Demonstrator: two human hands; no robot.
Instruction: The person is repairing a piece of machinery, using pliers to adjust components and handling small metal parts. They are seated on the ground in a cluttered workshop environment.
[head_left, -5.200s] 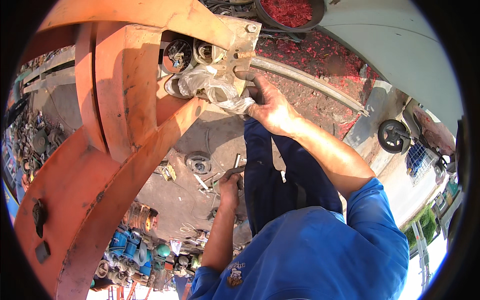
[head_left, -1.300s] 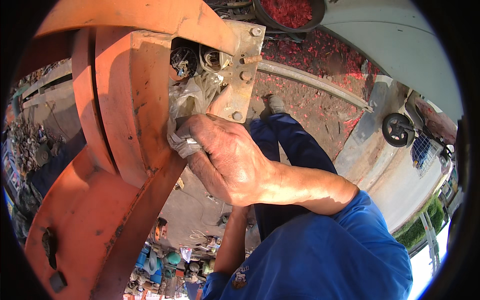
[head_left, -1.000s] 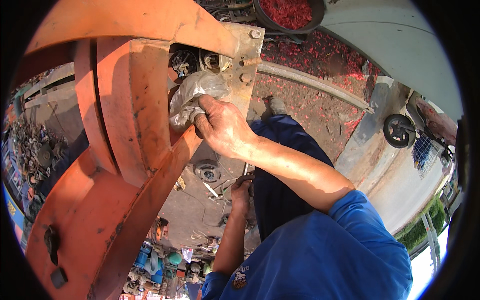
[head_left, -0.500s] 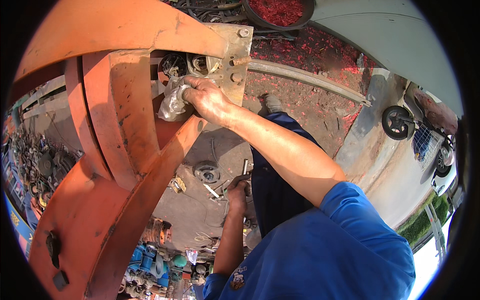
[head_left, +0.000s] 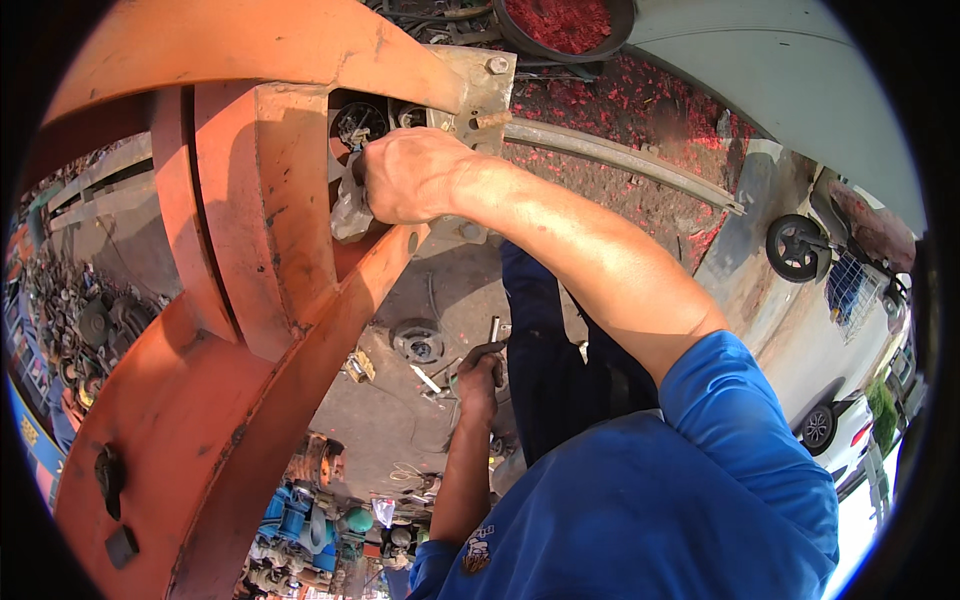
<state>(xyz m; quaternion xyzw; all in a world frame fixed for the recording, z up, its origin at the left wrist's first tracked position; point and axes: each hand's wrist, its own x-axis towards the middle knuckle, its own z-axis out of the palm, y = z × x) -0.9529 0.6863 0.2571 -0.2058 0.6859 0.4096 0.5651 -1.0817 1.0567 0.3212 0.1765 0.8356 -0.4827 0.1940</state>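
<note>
My right hand [head_left: 415, 175] is closed on a crumpled clear plastic bag [head_left: 350, 207], at the opening in a large orange metal frame [head_left: 250, 190]. Much of the bag is hidden behind my fingers and the frame. Just beyond my knuckles, a round dark cavity with small metal parts [head_left: 359, 125] shows inside the frame. A bolted metal plate [head_left: 485, 92] adjoins the opening. Lower down, beside my leg, my left hand [head_left: 480, 372] is wrapped round a slim metal bar [head_left: 495, 328]; its full shape is partly hidden.
A round metal wheel-like part [head_left: 417, 342] lies on the ground below the frame. A dark tub of red flakes [head_left: 570, 25] stands at the top, with flakes scattered nearby. A long metal rail [head_left: 620, 160] crosses the ground. Stacked machine parts lie lower left; a motorcycle [head_left: 795, 248] stands at right.
My right hand has turned and pushed the plastic bag further into the frame's opening, so less of it shows. My left hand keeps its hold. More of a white car shows at right.
</note>
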